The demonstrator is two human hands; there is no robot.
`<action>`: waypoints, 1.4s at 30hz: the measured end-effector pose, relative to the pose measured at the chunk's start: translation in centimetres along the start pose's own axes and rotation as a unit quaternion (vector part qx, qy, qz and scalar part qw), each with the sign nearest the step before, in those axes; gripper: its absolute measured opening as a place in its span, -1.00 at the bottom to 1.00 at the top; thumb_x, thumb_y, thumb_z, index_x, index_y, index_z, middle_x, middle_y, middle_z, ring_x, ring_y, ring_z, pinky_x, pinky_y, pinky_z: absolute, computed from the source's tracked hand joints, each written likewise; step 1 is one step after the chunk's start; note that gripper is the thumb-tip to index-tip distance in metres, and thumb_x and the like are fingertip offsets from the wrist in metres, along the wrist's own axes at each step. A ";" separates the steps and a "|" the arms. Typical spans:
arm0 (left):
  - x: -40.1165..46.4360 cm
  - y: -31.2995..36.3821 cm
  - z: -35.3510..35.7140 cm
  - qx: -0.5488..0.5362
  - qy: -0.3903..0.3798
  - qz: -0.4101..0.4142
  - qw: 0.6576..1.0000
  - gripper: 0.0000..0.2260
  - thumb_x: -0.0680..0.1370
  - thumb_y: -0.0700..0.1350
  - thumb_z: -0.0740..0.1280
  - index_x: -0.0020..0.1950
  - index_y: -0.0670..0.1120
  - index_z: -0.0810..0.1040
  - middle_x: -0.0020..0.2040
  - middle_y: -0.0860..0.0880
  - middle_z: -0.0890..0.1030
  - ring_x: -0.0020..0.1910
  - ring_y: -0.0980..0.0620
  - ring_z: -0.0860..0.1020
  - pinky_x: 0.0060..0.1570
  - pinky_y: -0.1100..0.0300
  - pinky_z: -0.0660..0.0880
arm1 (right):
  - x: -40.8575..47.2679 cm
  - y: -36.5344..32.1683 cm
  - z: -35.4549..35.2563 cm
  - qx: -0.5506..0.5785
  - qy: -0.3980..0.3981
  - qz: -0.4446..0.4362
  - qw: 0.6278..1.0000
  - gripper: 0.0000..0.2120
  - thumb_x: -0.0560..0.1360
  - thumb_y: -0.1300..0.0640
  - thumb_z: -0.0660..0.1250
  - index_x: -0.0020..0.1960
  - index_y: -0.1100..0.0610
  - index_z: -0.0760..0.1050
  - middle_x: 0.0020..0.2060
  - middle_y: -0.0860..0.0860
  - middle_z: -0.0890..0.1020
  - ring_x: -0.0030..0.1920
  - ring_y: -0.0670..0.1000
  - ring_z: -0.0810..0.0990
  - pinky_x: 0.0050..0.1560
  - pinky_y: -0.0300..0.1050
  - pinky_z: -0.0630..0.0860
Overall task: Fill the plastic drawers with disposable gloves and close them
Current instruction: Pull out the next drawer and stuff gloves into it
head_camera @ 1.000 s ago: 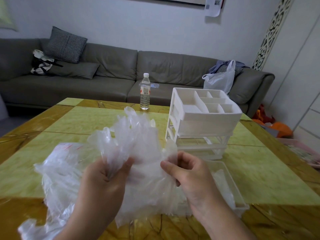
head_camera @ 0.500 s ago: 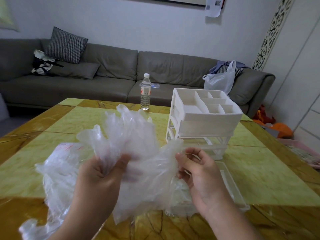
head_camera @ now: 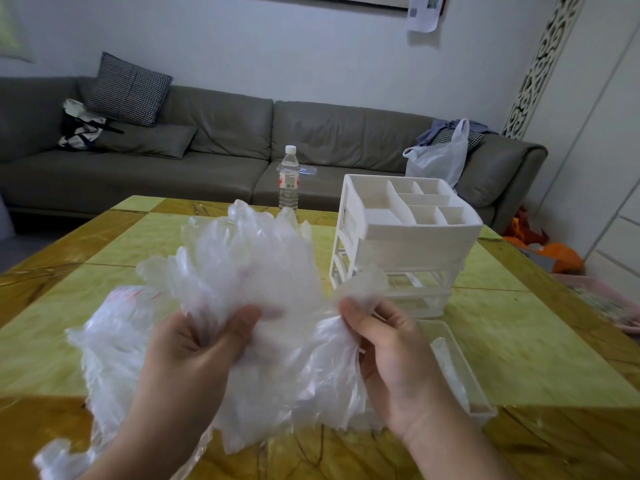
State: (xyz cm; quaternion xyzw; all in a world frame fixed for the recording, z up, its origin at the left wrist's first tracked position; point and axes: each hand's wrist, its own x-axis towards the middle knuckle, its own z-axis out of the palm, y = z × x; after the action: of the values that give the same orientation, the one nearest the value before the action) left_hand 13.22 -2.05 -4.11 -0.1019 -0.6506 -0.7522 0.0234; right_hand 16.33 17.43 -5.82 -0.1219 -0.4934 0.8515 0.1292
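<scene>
A thick bunch of clear disposable gloves (head_camera: 249, 271) is held up over the table between both hands. My left hand (head_camera: 194, 355) pinches it from the left, thumb on top. My right hand (head_camera: 391, 348) grips its right edge between thumb and fingers. Under my right hand lies a pulled-out clear plastic drawer (head_camera: 464, 379), partly hidden by the gloves. Behind it stands the white plastic drawer unit (head_camera: 408, 237) with a divided top tray and empty lower slots. The gloves' clear packaging bag (head_camera: 107, 344) lies crumpled at the left.
A water bottle (head_camera: 289, 178) stands at the far edge of the yellow-green table (head_camera: 519, 341). A grey sofa (head_camera: 214, 154) with cushions and a white plastic bag (head_camera: 440, 161) runs behind. Orange items (head_camera: 561, 254) lie on the floor at the right.
My right hand let go of the bunch for a moment, shifted right and took hold of its right edge again. The bunch has spread wider and risen a little.
</scene>
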 end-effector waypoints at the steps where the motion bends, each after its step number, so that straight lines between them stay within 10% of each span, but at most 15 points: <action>1: 0.0 0.0 0.0 -0.001 -0.003 -0.003 1.000 -0.82 0.57 -0.22 0.41 -0.11 -0.06 0.80 -0.22 -0.18 0.75 -0.27 -0.12 0.73 -0.38 0.17 0.63 | -0.1 -0.2 0.0 -0.023 0.012 -0.021 0.999 -0.91 0.40 0.22 0.60 -0.13 0.16 0.73 -0.17 0.17 0.69 -0.17 0.10 0.64 -0.12 -0.02 0.65; 4: 0.2 -0.2 0.0 -0.005 -0.001 -0.015 1.000 -0.83 0.57 -0.22 0.41 -0.10 -0.05 0.80 -0.20 -0.19 0.75 -0.26 -0.18 0.73 -0.37 0.12 0.65 | -0.2 -0.4 -0.2 -0.086 0.040 -0.065 0.993 -0.79 0.51 0.25 0.52 -0.29 0.08 0.67 -0.35 0.06 0.59 -0.34 -0.02 0.52 -0.38 -0.20 0.48; 23: 0.7 -0.7 -0.1 -0.129 -0.002 -0.153 0.980 -0.83 0.56 -0.13 0.43 0.08 -0.18 0.71 -0.04 -0.28 0.73 -0.15 -0.29 0.72 -0.20 -0.08 0.68 | 0.3 0.9 -0.7 -0.183 0.094 -0.148 0.967 -0.74 0.60 0.04 0.47 -0.09 0.25 0.65 -0.26 0.25 0.58 -0.21 0.13 0.51 -0.12 0.13 0.47; 30: 1.0 -1.2 0.1 -0.058 0.066 -0.066 0.994 -0.86 0.62 -0.12 0.40 -0.05 -0.06 0.76 -0.12 -0.16 0.76 -0.18 -0.19 0.75 -0.07 -0.10 0.64 | -1.2 -0.5 0.4 0.043 -0.045 0.120 0.991 -0.35 0.46 -0.32 0.39 0.13 0.28 0.69 -0.10 0.18 0.74 -0.22 0.14 0.73 -0.24 0.00 0.65; 33: 0.6 -1.0 0.4 -0.032 0.054 -0.032 0.998 -0.82 0.63 -0.11 0.37 -0.03 -0.05 0.77 -0.11 -0.15 0.76 -0.13 -0.17 0.75 -0.01 -0.13 0.64 | -1.3 1.1 1.1 -0.004 -0.052 0.123 0.991 -0.44 0.38 -0.04 0.63 0.19 0.35 0.69 0.14 0.33 0.71 0.16 0.32 0.69 0.24 0.27 0.55; 36: 0.4 -0.9 0.7 -0.047 0.028 -0.043 0.998 -0.79 0.64 -0.10 0.34 0.00 -0.08 0.78 -0.07 -0.17 0.76 -0.07 -0.18 0.75 -0.02 -0.13 0.66 | -1.3 1.9 1.1 -0.034 -0.002 0.095 0.995 -0.61 0.34 0.30 0.57 0.13 0.39 0.67 0.05 0.36 0.73 0.09 0.37 0.72 0.17 0.26 0.65; 42: 1.4 -1.2 0.6 -0.072 -0.006 -0.104 0.992 -0.73 0.63 -0.02 0.32 0.30 -0.07 0.59 0.05 -0.15 0.75 -0.05 -0.21 0.74 -0.15 -0.03 0.65 | 0.2 -3.1 -1.8 -0.137 0.120 -0.012 0.983 -0.82 0.48 0.30 0.55 0.07 0.29 0.69 -0.06 0.25 0.77 -0.01 0.32 0.76 0.13 0.41 0.65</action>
State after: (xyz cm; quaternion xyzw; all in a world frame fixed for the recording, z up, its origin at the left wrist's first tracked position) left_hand 11.70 -1.18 -4.96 -0.0392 -0.6021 -0.7947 -0.0660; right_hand 17.02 20.39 -4.01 -0.2341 -0.5873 0.7536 0.1799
